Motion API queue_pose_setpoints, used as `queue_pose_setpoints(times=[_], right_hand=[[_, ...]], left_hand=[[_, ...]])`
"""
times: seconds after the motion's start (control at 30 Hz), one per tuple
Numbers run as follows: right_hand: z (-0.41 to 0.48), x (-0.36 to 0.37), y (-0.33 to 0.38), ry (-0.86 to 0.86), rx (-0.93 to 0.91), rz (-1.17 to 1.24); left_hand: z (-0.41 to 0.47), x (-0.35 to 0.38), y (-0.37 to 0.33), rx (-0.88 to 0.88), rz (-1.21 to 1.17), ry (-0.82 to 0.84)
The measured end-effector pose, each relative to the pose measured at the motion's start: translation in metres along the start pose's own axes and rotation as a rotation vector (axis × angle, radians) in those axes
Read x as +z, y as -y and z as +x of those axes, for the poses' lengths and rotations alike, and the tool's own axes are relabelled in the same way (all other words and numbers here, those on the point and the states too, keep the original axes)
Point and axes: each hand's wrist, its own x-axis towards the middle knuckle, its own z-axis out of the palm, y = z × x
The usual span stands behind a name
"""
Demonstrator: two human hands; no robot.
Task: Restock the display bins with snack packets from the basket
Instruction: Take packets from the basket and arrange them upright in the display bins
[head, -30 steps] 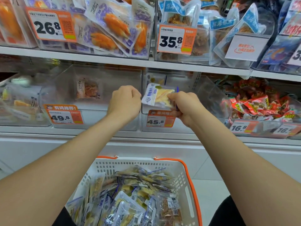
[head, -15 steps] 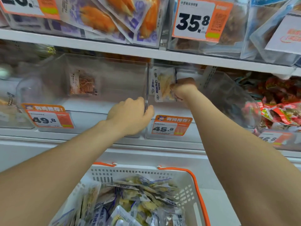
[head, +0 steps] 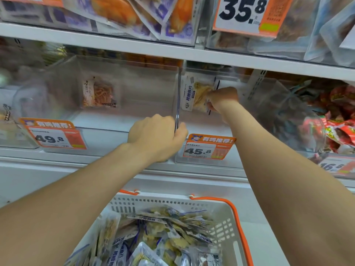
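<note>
Your right hand (head: 222, 98) has moved the fish-slice packet (head: 192, 95) inside the 45.8 bin (head: 201, 162) (still pinched); left hand (head: 156, 137) grips its wall.

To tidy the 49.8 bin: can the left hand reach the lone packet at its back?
Probably yes. The left hand grips a bin edge just beside the 49.8 bin, which looks open on top; nothing lies before the packet. It must let go first.
</note>
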Motion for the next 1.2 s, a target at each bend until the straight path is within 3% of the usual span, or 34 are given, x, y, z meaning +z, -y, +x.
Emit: queue_pose_setpoints(times=[0.17, 0.37, 0.5, 0.63, 0.77, 0.83, 0.9, 1.0, 1.13, 1.2], right_hand=[[-0.016, -0.002, 0.000, 0.240, -0.073, -0.179], [-0.034, -0.006, 0.003, 0.396, -0.185, -0.181], [-0.040, -0.013, 0.005, 0.353, -0.279, -0.402], [-0.051, -0.034, 0.014, 0.285, -0.286, -0.365], [-0.091, -0.046, 0.026, 0.219, -0.475, -0.369], [-0.118, -0.049, 0.029, 0.100, -0.620, -0.382], [-0.142, -0.054, 0.028, -0.016, -0.708, -0.356], [-0.180, -0.063, 0.022, -0.085, -0.772, -0.410], [-0.232, -0.062, -0.004, 0.186, -0.784, -0.683], [-0.252, -0.055, -0.025, 0.329, -0.769, -0.906]], left_hand=[[-0.002, -0.002, 0.001, 0.013, -0.022, 0.022], [-0.004, -0.006, 0.000, 0.016, -0.002, 0.042], [-0.009, -0.007, -0.001, 0.011, 0.044, -0.040], [-0.016, -0.012, -0.006, 0.083, -0.098, -0.298], [-0.028, -0.022, -0.015, 0.196, -0.105, -0.501], [-0.042, -0.031, -0.026, 0.191, -0.144, -0.522], [-0.056, -0.035, -0.037, 0.082, -0.172, -0.396], [-0.079, -0.018, -0.043, 0.106, -0.008, 0.032], [-0.105, 0.034, -0.035, 0.311, 0.236, 0.672], [-0.118, 0.064, -0.032, 0.333, 0.280, 0.896]])
